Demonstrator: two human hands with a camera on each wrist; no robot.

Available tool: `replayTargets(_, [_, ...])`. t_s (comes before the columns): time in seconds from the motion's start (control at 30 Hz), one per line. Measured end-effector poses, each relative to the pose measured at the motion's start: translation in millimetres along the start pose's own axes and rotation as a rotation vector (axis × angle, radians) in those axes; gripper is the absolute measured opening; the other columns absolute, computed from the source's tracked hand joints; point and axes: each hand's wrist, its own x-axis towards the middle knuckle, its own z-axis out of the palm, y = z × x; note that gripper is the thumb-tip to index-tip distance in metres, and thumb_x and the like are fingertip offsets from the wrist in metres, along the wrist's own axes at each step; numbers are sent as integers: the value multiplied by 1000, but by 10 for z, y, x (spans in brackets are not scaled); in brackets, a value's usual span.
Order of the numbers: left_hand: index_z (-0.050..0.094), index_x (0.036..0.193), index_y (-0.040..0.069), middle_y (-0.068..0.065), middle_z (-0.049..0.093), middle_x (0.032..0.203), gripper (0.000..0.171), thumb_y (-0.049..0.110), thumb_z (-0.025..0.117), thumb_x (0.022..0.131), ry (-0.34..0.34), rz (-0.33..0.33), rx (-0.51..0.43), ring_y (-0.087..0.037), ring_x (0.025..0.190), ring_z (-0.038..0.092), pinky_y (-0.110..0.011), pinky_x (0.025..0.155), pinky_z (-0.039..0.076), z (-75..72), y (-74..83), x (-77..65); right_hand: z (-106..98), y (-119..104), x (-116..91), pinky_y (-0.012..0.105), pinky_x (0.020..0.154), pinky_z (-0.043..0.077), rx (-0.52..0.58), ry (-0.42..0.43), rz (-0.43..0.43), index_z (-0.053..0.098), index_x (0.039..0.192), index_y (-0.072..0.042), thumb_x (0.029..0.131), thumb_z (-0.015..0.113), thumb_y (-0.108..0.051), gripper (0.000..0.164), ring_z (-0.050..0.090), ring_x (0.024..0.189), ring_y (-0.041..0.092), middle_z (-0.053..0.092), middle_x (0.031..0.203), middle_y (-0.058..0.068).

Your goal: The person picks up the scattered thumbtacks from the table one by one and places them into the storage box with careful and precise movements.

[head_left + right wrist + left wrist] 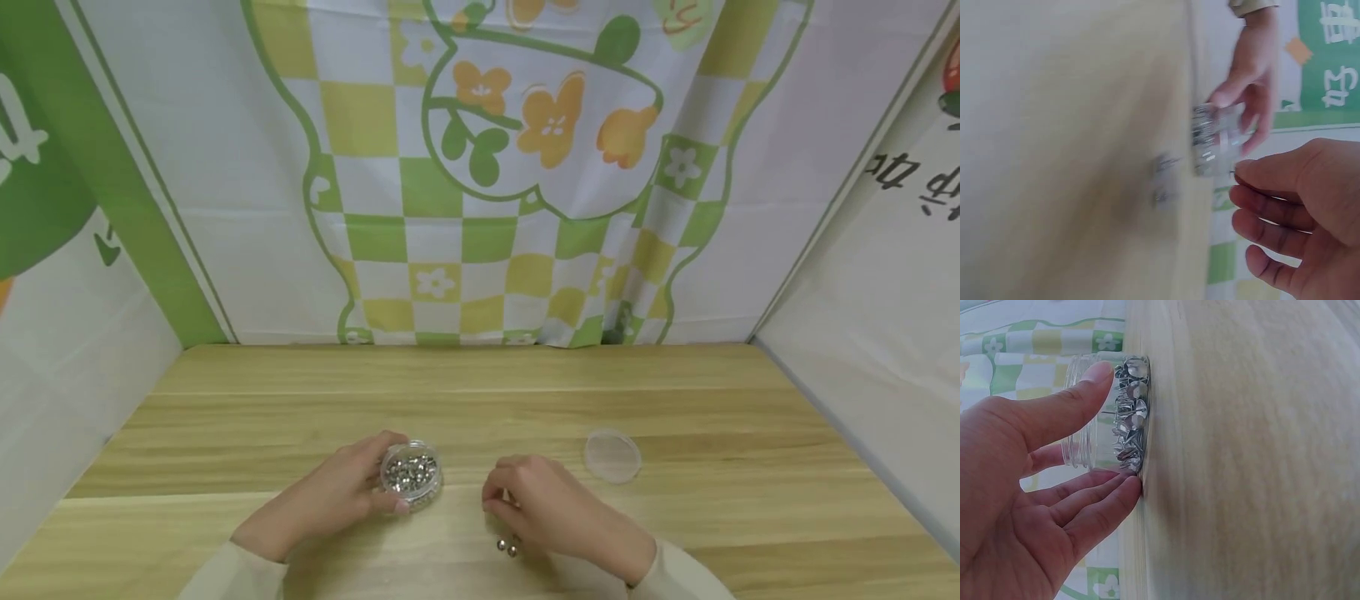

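Note:
A clear round jar (411, 473) with silver thumbtacks (1132, 412) in its bottom stands upright on the wooden table, its top uncovered. My left hand (341, 492) grips the jar from the left, thumb on the near side and fingers round the far side. To the right of the jar, my right hand (543, 504) is above the table with thumb and forefinger together. A tiny dark pin, apparently a thumbtack (1233, 172), pokes out at those fingertips; most of it is hidden. Two loose thumbtacks (507, 547) lie close together below the right hand.
A clear round lid (612, 456) lies flat on the table (480, 375), beyond the right hand. Printed cloth (480, 233) hangs along the table's back edge, and more cloth hangs at both sides.

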Motion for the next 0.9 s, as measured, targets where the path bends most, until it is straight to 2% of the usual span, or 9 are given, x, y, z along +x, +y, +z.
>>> replayTargets(0.1, [49, 129, 3, -22, 63, 124, 68, 36, 77, 76, 2, 12, 1, -39, 110, 60, -63, 93, 51, -3, -11, -5, -15, -69, 264, 15, 56, 54, 6, 34, -14, 73, 85, -13, 88, 71, -14, 4, 56, 67, 0, 69, 79, -5])
replayTargets(0.27, [50, 129, 6, -18, 64, 124, 65, 35, 77, 77, 0, 34, -8, -36, 111, 60, -61, 92, 53, -5, -34, -9, 82, -118, 703, 16, 60, 55, -27, 95, -60, 74, 90, -11, 89, 70, -15, 6, 58, 70, 3, 70, 84, -3])
replayTargets(0.43, [48, 131, 9, -20, 61, 128, 66, 37, 76, 79, -17, 32, -16, -39, 114, 58, -62, 92, 53, -19, -26, -20, 179, -130, 925, 20, 65, 58, -67, 73, -54, 75, 92, -12, 88, 70, -17, 8, 62, 74, 5, 72, 86, -3])
replayTargets(0.7, [47, 132, 10, -22, 59, 131, 64, 37, 75, 80, -32, 30, -24, -41, 115, 56, -63, 93, 52, -30, -18, -10, 212, -115, 924, 18, 63, 57, -56, 75, -62, 76, 90, -10, 86, 72, -15, 7, 62, 72, 5, 74, 86, -1])
replayTargets(0.8, [49, 131, 7, -22, 61, 128, 66, 37, 76, 78, -12, 24, -6, -39, 113, 59, -62, 92, 53, -18, -26, -5, 190, -100, 802, 18, 66, 57, -41, 63, -50, 75, 90, -11, 87, 72, -16, 7, 61, 74, 5, 73, 85, -3])
replayTargets(0.9, [50, 129, 5, -21, 64, 123, 67, 36, 78, 76, 12, 22, 21, -37, 110, 60, -62, 91, 53, -2, -26, -6, 150, -79, 571, 18, 67, 57, -18, 35, -23, 75, 90, -12, 88, 71, -16, 6, 61, 75, 4, 72, 84, -4])
